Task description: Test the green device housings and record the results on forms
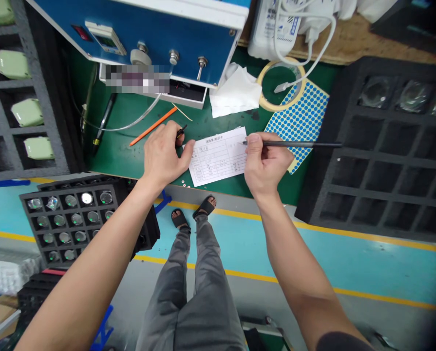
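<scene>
The rectangular white card with a printed black table [218,158] is lying slightly tilted near the close edge of the green desk [119,158], between the two hands. It is showing as partly filled: dark handwritten marks are appearing in the row under the heading, near its 10 o'clock corner, and around its middle, with fainter ones towards 2 o'clock. Several cells along the bottom and right are looking bare of handwriting, though the print is too small for a sure count, so the card seems partway through rather than complete. The right hand [268,163] is holding a long, slim black pen [301,144], its fingers closing narrowly around it; the shaft is pointing to 3 o'clock and the tip is sitting over the card's 2 o'clock part, whether touching or just above being impossible to tell. The left hand [165,153] is pinching a small black cap-like piece [181,130] between its fingers, while its thumb is resting at the card's 9 o'clock edge. Around the card, a thin orange stick [153,126] is lying at 10 o'clock, a crumpled white tissue [236,92] at 12, a pale yellow tape roll [263,92] at 1, and a blue-dotted sticker sheet [314,105] at 2.
</scene>
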`<state>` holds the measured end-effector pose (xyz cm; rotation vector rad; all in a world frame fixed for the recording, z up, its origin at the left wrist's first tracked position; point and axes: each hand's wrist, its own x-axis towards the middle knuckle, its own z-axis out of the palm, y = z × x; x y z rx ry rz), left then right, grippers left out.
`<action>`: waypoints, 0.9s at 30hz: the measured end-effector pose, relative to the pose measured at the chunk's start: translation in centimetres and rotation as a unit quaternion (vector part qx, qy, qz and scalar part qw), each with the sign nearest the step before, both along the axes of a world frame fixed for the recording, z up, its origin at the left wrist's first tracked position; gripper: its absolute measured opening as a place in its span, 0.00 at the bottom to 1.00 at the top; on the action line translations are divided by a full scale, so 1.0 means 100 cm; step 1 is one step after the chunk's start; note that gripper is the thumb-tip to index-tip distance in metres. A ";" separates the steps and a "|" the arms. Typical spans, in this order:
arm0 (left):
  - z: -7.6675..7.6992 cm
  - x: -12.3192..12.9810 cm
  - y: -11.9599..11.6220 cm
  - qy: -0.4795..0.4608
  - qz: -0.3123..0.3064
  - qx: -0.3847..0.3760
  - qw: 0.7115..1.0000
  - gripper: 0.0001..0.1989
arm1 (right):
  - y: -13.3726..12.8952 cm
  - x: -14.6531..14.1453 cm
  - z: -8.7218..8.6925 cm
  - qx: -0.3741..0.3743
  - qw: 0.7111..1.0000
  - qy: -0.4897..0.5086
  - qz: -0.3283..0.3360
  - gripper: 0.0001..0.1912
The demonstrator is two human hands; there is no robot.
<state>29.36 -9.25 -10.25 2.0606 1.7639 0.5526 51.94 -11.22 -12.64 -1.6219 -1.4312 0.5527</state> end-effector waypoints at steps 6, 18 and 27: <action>-0.001 0.000 0.000 0.003 -0.003 -0.005 1.000 0.10 | 0.000 -0.001 0.003 0.002 1.000 -0.010 0.011 0.17; 0.002 0.001 0.001 0.012 0.001 0.001 1.000 0.14 | -0.002 -0.002 0.005 -0.001 1.000 -0.024 0.001 0.18; 0.002 0.001 0.001 0.008 0.003 0.001 1.000 0.15 | -0.001 -0.001 0.004 0.004 1.000 -0.025 -0.010 0.19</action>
